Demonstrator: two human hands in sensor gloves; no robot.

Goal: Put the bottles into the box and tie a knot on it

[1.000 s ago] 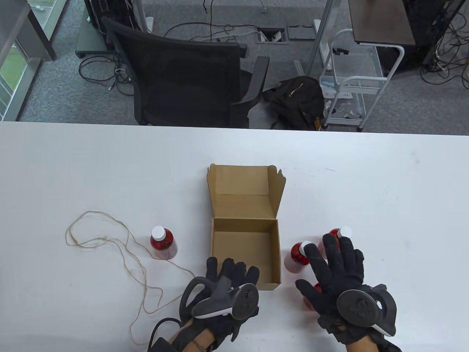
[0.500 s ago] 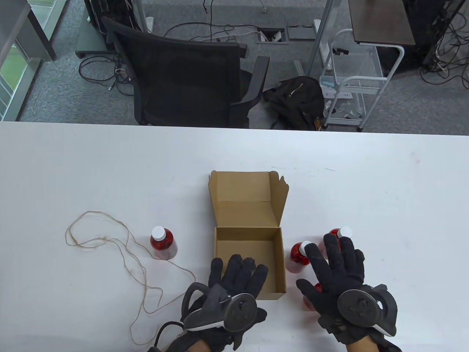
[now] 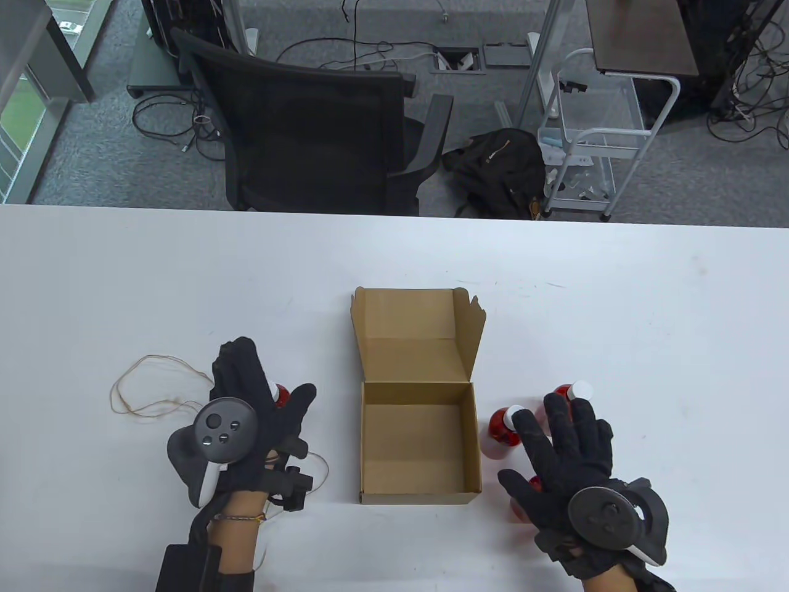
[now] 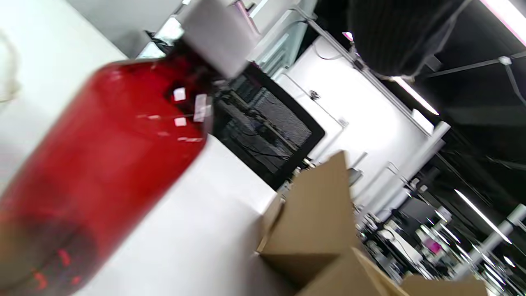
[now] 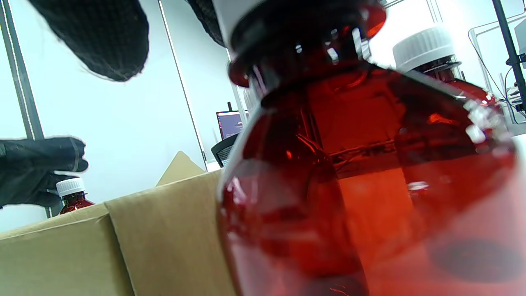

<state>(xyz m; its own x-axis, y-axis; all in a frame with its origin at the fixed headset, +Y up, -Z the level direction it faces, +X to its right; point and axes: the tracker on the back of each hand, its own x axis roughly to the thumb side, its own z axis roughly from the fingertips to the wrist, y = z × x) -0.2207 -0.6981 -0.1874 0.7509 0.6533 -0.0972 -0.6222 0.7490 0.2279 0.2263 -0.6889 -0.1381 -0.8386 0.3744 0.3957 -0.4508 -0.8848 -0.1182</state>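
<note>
An open, empty cardboard box sits mid-table, its lid standing up behind it. My left hand hovers with spread fingers over the red bottle with a white cap left of the box, hiding most of it. In the left wrist view this bottle fills the frame, with the box beyond. My right hand lies spread over three red bottles: one near the box, one farther right, one under the palm. Neither hand grips anything. A thin twine lies at the left.
The twine's loops trail under my left wrist towards the table's near edge. Beyond the table's far edge stand a black office chair, a black bag and a white cart on the floor.
My left hand left the box's near wall and moved left, over the lone bottle. The box shifted slightly right before that. The right hand stayed put.
</note>
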